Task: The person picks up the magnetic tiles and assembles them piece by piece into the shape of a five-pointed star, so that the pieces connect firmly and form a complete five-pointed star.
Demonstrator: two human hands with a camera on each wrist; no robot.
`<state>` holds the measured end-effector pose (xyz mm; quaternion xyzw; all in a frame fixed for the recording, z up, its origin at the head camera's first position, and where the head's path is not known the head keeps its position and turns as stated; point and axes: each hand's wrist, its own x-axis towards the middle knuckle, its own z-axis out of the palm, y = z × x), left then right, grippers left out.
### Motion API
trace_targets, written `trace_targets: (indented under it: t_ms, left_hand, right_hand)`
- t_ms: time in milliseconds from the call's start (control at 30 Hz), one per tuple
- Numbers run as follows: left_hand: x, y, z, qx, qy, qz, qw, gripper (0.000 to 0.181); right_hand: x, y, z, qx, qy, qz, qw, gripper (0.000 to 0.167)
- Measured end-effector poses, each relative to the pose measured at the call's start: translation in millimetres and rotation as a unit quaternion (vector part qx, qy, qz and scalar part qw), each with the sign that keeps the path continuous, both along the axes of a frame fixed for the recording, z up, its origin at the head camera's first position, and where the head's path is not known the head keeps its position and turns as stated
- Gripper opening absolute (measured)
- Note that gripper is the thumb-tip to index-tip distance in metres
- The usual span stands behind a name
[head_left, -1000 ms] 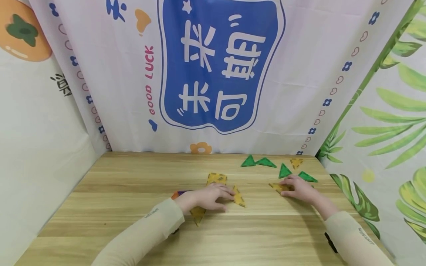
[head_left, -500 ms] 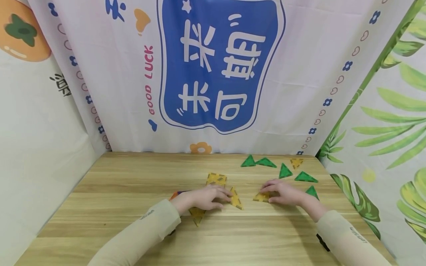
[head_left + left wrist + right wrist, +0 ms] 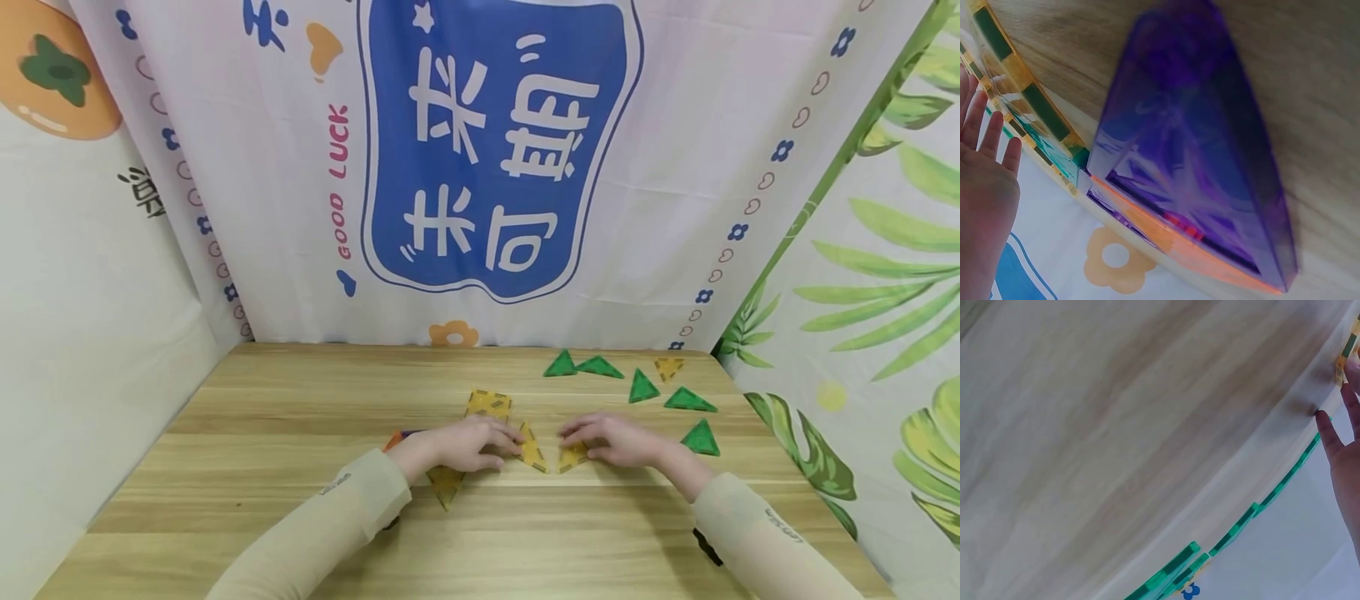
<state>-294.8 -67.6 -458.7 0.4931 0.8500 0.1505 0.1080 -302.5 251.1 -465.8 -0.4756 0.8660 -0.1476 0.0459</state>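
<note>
In the head view, my left hand (image 3: 468,443) rests its fingertips on the left edge of a yellow triangular magnetic tile (image 3: 533,454), its thumb apart from it. My right hand (image 3: 617,440) holds another yellow triangular magnetic tile (image 3: 572,458) between fingers and thumb, flat on the table, a small gap from the first. Behind the left hand shows a yellow square tile (image 3: 489,402); under its wrist, a yellow pointed tile (image 3: 446,486) partly shows. A purple triangular tile (image 3: 1191,125) and an orange tile (image 3: 1191,247) loom near the left wrist camera.
Several green triangular tiles, among them one (image 3: 701,438) near the right forearm and one (image 3: 642,387) farther back, lie at the right of the wooden table (image 3: 315,392). A small yellow triangle (image 3: 668,368) lies near the back right corner. Printed curtains (image 3: 675,125) enclose the table.
My right hand has slid its yellow triangular tile left and turned it, toward the other triangle. A green triangle it covered now shows. My left hand and its triangle shifted slightly left.
</note>
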Motion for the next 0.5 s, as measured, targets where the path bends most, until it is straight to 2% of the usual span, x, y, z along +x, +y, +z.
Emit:
trace_targets:
  t_ms: [100, 167, 267, 400, 500]
  left_hand:
    - [-0.6, 0.2, -0.8, 0.002, 0.0, 0.001, 1.0, 0.035]
    - [-1.2, 0.4, -1.5, 0.003, 0.002, 0.001, 1.0, 0.036]
    - [-1.6, 1.3, -2.0, 0.004, 0.004, 0.005, 1.0, 0.037]
    - [-3.5, 4.4, -4.0, 0.015, 0.008, 0.014, 0.9998, 0.038]
    - [-6.5, 8.4, -7.0, 0.029, 0.02, 0.025, 0.999, 0.039]
  right_hand:
    - [0.9, -0.4, -1.5, -0.015, -0.044, -0.059, 0.9972, 0.042]
    - [1.6, -0.1, -2.7, -0.022, -0.063, -0.11, 0.9917, 0.05]
    - [1.6, -0.1, -5.4, -0.019, -0.057, -0.154, 0.9862, 0.06]
    - [0.8, -1.4, -7.1, -0.012, -0.034, -0.144, 0.989, 0.058]
    - [0.0, -2.7, -6.8, -0.011, -0.032, -0.131, 0.9907, 0.054]
